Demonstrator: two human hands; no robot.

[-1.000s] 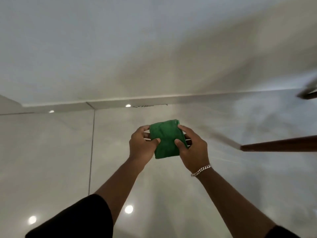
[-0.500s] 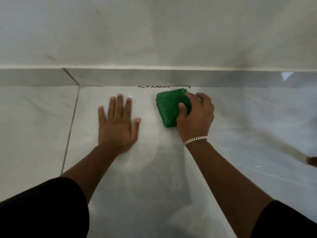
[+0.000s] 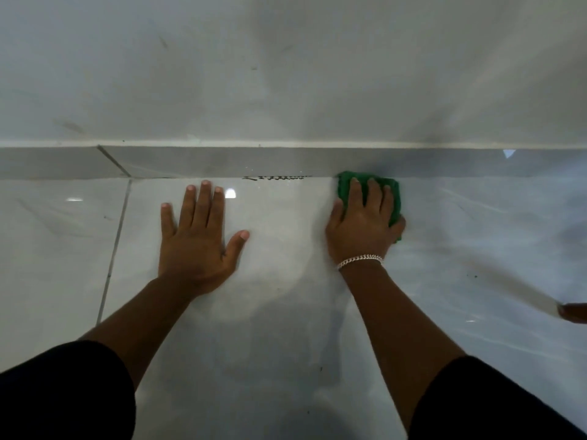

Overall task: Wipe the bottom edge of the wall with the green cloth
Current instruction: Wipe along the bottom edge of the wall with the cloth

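The folded green cloth [image 3: 344,187] lies on the glossy floor with its far edge against the grey skirting strip [image 3: 222,161] at the foot of the pale wall [image 3: 286,74]. My right hand [image 3: 363,225], with a silver bracelet on the wrist, presses flat on top of the cloth and covers most of it. My left hand [image 3: 198,239] rests flat on the floor tile with fingers spread, a little short of the skirting, holding nothing.
A dark squiggly mark [image 3: 276,177] sits on the floor at the skirting's base, between the two hands. A tile grout line [image 3: 114,246] runs on the left. A brown rounded object [image 3: 573,312] pokes in at the right edge.
The right hand slid the cloth forward and to the right until it met the skirting, and now lies flatter over it. The left hand stayed planted on the floor.
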